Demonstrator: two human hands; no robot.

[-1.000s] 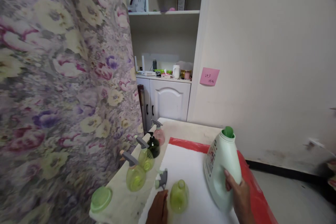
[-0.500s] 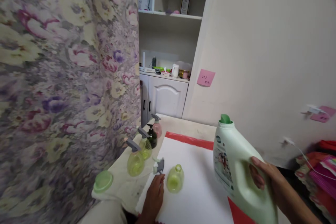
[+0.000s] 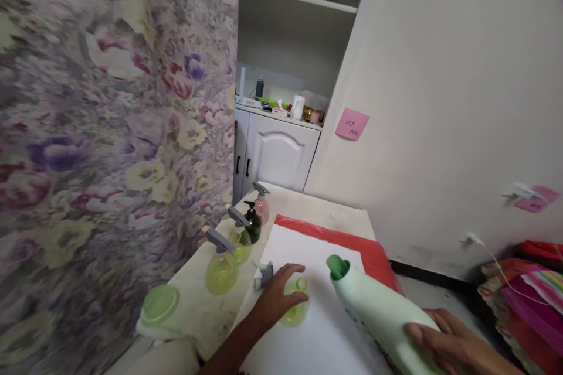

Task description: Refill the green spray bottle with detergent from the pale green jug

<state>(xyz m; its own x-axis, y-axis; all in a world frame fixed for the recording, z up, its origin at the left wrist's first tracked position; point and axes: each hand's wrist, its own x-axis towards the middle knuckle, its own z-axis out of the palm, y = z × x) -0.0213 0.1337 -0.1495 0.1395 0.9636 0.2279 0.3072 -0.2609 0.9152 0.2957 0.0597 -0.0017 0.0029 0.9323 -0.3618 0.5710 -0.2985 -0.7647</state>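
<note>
From the head camera I see my right hand [image 3: 448,343] wrapped round the big pale-green jug [image 3: 378,319], tipped hard over, its green spout [image 3: 338,267] aimed at the small open-necked green bottle [image 3: 295,303] on the white mat [image 3: 303,343]. My left hand [image 3: 278,296] cups that bottle; the contents I can't make out. A loose pump head [image 3: 264,275] lies just beside it.

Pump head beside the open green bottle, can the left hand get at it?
Probably yes: the left hand rests on the open bottle, and the pump head lies uncovered just beside its fingers.
</note>
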